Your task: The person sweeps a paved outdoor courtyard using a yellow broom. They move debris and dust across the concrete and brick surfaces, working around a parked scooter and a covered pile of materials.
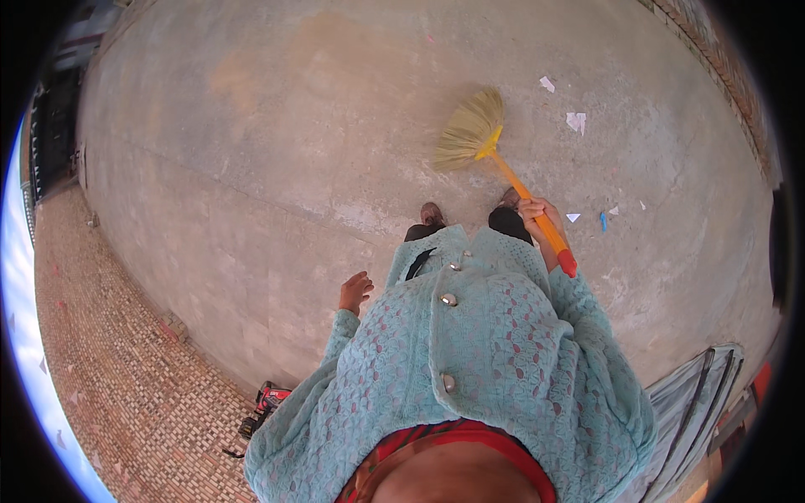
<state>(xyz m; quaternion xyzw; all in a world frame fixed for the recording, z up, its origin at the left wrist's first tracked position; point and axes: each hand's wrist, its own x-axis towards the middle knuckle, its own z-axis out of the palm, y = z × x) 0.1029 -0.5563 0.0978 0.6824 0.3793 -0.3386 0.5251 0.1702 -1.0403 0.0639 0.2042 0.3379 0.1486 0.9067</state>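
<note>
Right hand [537, 214] grips the orange-handled broom [495, 151], left hand [355, 292] hangs loosely open and empty; paper scraps [575, 121] upper right remain unswept

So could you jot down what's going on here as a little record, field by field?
Setting: concrete floor outdoors, brick paving along its left edge
Right hand: closed around the orange handle of a broom
Broom head: straw bristles resting on the floor ahead of the feet
Left hand: empty, held out to the side
Litter: paper scraps right of the broom
Also there: a red object by the paving
</note>
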